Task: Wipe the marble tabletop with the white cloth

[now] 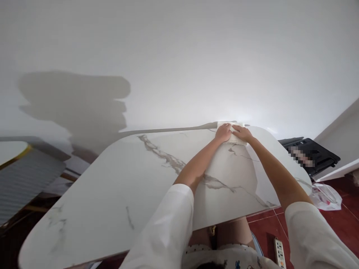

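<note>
Both arms reach out across a white marble table (117, 186) to its far edge by the wall. My left hand (223, 133) and my right hand (241, 133) lie side by side on a folded white cloth (237, 138), fingers flat and pressing it onto the tabletop. The cloth sits at the back rim of the table, partly covered by both hands. My sleeves are white.
A plain white wall rises right behind the table. A black device (311, 155) stands at the right, beyond the table's edge. A clear plastic bag (327, 196) and a white power strip (279, 252) lie on the red tiled floor. A ribbed grey object (25, 179) is at the left.
</note>
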`<state>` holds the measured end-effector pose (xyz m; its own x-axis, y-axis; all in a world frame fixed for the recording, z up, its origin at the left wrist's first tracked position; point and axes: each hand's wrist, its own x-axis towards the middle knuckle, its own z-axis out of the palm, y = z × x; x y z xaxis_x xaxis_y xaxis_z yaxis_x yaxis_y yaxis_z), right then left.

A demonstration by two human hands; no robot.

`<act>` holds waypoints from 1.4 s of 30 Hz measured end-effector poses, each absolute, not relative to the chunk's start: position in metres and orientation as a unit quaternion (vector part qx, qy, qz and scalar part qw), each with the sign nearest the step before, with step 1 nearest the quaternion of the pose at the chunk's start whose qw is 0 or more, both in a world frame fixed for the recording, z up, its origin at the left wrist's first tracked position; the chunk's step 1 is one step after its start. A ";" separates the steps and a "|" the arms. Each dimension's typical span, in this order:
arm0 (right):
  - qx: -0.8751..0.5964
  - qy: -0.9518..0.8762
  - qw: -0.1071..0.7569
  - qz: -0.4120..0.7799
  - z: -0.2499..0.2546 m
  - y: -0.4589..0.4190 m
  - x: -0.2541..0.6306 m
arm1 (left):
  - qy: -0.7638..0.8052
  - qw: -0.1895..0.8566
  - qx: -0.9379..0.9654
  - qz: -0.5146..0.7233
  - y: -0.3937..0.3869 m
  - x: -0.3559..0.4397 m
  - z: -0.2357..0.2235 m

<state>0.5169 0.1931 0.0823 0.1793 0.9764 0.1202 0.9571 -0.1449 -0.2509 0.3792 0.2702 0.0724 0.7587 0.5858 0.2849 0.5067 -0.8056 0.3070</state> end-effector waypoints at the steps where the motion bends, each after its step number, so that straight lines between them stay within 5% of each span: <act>1: -0.747 -0.650 0.136 0.040 0.082 0.200 0.500 | 0.300 0.106 0.931 0.180 0.275 0.361 0.074; 23: -0.588 -0.779 0.215 -0.008 0.069 0.331 0.106 | 0.473 0.024 0.871 0.134 0.378 -0.028 0.078; 42: -0.534 -0.816 0.219 -0.024 0.077 0.154 0.014 | 0.450 -0.017 0.879 0.154 0.203 -0.144 0.061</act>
<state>0.0141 0.1542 0.0772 -0.3337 0.8612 0.3835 0.8822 0.4286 -0.1949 -0.1438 0.2033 0.0614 0.5474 0.7863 0.2866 0.7968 -0.5944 0.1085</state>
